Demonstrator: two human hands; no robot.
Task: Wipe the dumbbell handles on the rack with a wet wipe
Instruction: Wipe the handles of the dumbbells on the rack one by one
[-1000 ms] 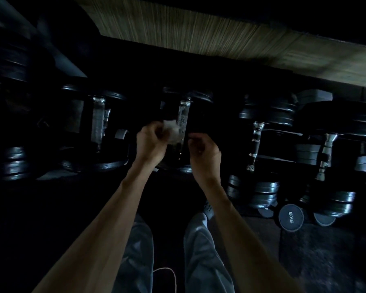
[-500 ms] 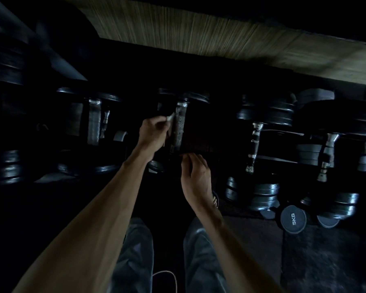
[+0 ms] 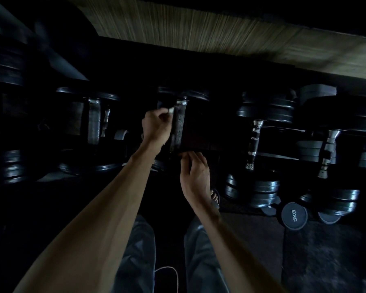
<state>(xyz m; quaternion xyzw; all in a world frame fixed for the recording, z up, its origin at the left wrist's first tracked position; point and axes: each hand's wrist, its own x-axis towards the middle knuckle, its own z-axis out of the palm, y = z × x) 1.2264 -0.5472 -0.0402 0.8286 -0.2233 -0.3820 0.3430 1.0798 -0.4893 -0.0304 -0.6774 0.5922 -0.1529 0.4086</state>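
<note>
- Dim gym corner, dark floor below, pale wood panel behind; rack of dumbbells across the middle.
- Wipe: only a small white corner visible, pinched in the left hand, pressed against the left side of the handle near its far end.
- Likely soft, limp and damp; best kept bunched in the fingertips and wrapped partway round the bar so as not to slide off.
- Handle: rigid metal, upright in the view, worn and speckled, probably knurled, so some drag on the wipe to be expected.
- Dumbbell surely heavy; no need to lift, better left seated on the rack and wiped in place.
- Right hand just below the near end of the handle, fingers loosely curled; touching the rack edge or gripping anything there: cannot tell in the dark.
- Plates close at the far end of the handle, more presumably at the near end, so stroke room limited to the bar's length between them.
- Open gap to the right of the handle, dark; neighbouring handles left and right well apart, with no crowding of the wrist.
- Small 5KG dumbbell on the floor to the right, near the legs; a trip risk when shifting along.
</note>
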